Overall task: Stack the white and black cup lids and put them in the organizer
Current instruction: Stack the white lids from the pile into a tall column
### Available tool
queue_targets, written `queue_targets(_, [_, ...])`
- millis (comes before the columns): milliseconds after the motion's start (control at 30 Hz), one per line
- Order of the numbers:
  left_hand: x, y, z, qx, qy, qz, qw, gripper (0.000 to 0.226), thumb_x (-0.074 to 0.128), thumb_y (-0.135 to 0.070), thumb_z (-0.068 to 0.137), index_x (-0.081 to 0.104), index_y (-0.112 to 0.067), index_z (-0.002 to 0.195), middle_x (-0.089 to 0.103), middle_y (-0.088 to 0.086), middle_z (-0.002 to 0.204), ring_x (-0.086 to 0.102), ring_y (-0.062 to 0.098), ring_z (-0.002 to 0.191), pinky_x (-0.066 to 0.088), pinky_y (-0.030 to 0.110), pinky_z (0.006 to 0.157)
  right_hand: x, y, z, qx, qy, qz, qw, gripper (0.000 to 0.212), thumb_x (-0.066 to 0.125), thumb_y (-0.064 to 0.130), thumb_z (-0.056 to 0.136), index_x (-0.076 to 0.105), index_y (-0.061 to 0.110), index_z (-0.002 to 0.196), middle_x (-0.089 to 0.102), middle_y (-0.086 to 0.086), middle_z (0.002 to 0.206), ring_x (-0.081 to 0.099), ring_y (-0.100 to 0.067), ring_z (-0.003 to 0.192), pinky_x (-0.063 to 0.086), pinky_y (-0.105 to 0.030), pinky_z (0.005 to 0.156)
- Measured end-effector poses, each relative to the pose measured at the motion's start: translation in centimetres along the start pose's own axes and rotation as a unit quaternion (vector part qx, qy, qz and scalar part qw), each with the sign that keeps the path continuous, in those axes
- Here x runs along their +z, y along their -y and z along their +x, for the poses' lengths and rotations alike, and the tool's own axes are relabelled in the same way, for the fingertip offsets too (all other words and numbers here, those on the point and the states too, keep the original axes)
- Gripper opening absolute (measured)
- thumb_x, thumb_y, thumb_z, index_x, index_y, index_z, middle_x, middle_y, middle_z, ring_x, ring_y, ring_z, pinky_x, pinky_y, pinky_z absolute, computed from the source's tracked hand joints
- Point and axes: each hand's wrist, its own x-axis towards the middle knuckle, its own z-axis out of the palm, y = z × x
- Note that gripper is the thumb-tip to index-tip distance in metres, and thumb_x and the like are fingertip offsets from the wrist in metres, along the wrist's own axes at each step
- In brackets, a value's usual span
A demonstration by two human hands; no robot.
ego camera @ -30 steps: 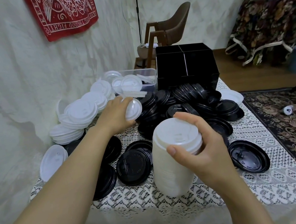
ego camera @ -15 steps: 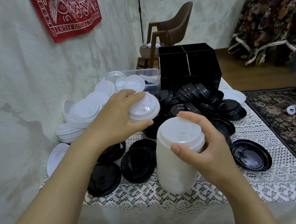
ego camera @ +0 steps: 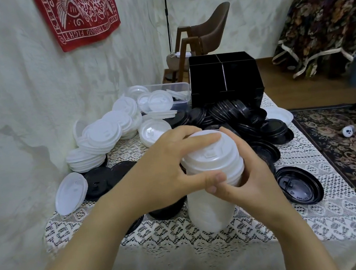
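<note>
A tall stack of white lids (ego camera: 209, 210) stands on the lace tablecloth near the front. My right hand (ego camera: 249, 182) grips its upper part from the right. My left hand (ego camera: 172, 167) holds the top white lid (ego camera: 213, 150) on the stack, fingers over it and thumb at the front. Loose white lids (ego camera: 102, 138) are heaped at the left. Behind the stack lie black lids (ego camera: 233, 114) in a pile. The black organizer (ego camera: 224, 83) with divided compartments stands at the table's far edge.
A clear plastic box (ego camera: 180, 89) with white lids sits left of the organizer. One black lid (ego camera: 299, 184) lies alone at the right. The wall runs close along the table's left side. A brown chair (ego camera: 206, 33) stands beyond, a patterned rug (ego camera: 350, 141) at right.
My left hand carried a white lid from the left pile over to the stack and now holds it on top. My right hand kept its grip on the stack.
</note>
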Motion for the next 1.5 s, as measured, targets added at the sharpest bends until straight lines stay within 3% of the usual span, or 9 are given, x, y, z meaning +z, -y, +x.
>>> queue_targets(200, [0.9,-0.2,0.1,-0.021,0.002,-0.007,1.000,0.069,0.056,-0.072,0.070,0.050,-0.046,0.133,0.045,-0.024,0.128,0.039,0.000,0.125,0.035,0.027,0.106,-0.7,-0.7,-0.2,0.020,0.031,0.023,0.999,0.108,0.088,0.041,0.061,0.026,0.036,0.149,0.052,0.014,0.141,0.051,-0.010,0.130,0.048,-0.031,0.102])
queue_targets(367, [1.3,-0.3,0.0,-0.016,0.019,0.013,1.000,0.070,0.055,-0.074,0.070,0.051,-0.043,0.133,0.043,-0.025,0.129,0.038,-0.001,0.123,0.033,0.024,0.106,-1.5,-1.1,-0.3,0.021,0.058,0.060,0.996,0.097,0.072,0.023,0.071,0.020,0.032,0.152,0.044,0.011,0.148,0.046,-0.017,0.136,0.042,-0.037,0.109])
queue_targets(600, [1.9,-0.9,-0.4,-0.031,0.012,-0.001,0.999,0.066,0.060,-0.059,0.075,0.049,-0.039,0.137,0.038,-0.024,0.135,0.031,-0.004,0.124,0.024,0.011,0.104,-0.5,0.0,0.2,0.014,0.000,0.056,0.998,0.079,0.076,0.044,0.071,0.043,0.026,0.140,0.059,0.019,0.131,0.057,-0.010,0.123,0.050,-0.022,0.092])
queue_targets(733, [2.1,-0.6,-0.6,-0.022,0.019,0.012,1.000,0.070,0.064,-0.051,0.072,0.043,-0.043,0.139,0.034,-0.025,0.140,0.026,-0.004,0.129,0.014,0.001,0.102,0.0,0.0,0.2,0.006,-0.025,0.009,1.000,0.077,0.078,0.039,0.063,0.050,0.026,0.134,0.065,0.020,0.118,0.064,-0.006,0.109,0.052,-0.018,0.082])
queue_targets(1033, [-0.5,1.9,-1.2,-0.032,0.003,-0.140,0.990,0.063,0.059,-0.050,0.077,0.036,-0.049,0.136,0.038,-0.029,0.145,0.030,-0.008,0.136,0.027,0.019,0.111,0.2,0.0,0.2,0.012,-0.047,-0.039,0.998,0.073,0.076,0.047,0.057,0.054,0.032,0.125,0.063,0.028,0.110,0.061,0.002,0.103,0.049,-0.013,0.078])
queue_targets(1100, [-0.6,3.0,-0.4,-0.069,-0.035,-0.100,0.992,0.058,0.061,-0.049,0.079,0.038,-0.052,0.132,0.040,-0.029,0.142,0.032,-0.011,0.132,0.026,0.018,0.109,0.2,0.1,0.2,0.016,-0.049,-0.041,0.998,0.072,0.076,0.048,0.056,0.054,0.034,0.124,0.063,0.027,0.109,0.061,0.003,0.102,0.049,-0.012,0.078])
queue_targets(1200, [-0.7,5.4,1.3,-0.126,-0.071,0.020,0.989,0.057,0.064,-0.030,0.090,0.039,-0.034,0.141,0.040,-0.014,0.144,0.033,-0.004,0.128,0.023,0.014,0.101,0.3,0.1,0.2,0.015,-0.047,-0.042,0.998,0.071,0.075,0.049,0.056,0.055,0.035,0.123,0.063,0.026,0.109,0.061,0.002,0.101,0.048,-0.012,0.078])
queue_targets(1333, [-0.1,9.2,3.6,-0.179,-0.031,0.135,0.974,0.062,0.061,-0.026,0.091,0.035,-0.019,0.147,0.035,0.000,0.151,0.032,0.017,0.138,0.027,0.028,0.109,0.3,0.1,0.2,0.017,-0.048,-0.038,0.998,0.071,0.076,0.049,0.055,0.055,0.036,0.121,0.064,0.025,0.107,0.062,0.001,0.100,0.049,-0.012,0.076])
queue_targets(1500, [1.3,12.4,5.6,-0.184,0.021,0.299,0.936,0.040,0.056,-0.025,0.090,0.060,-0.014,0.128,0.056,0.009,0.130,0.050,0.030,0.118,0.041,0.041,0.099,0.3,0.2,0.2,0.018,-0.047,-0.042,0.998,0.071,0.075,0.050,0.054,0.054,0.039,0.121,0.063,0.027,0.109,0.061,0.002,0.101,0.049,-0.011,0.076])
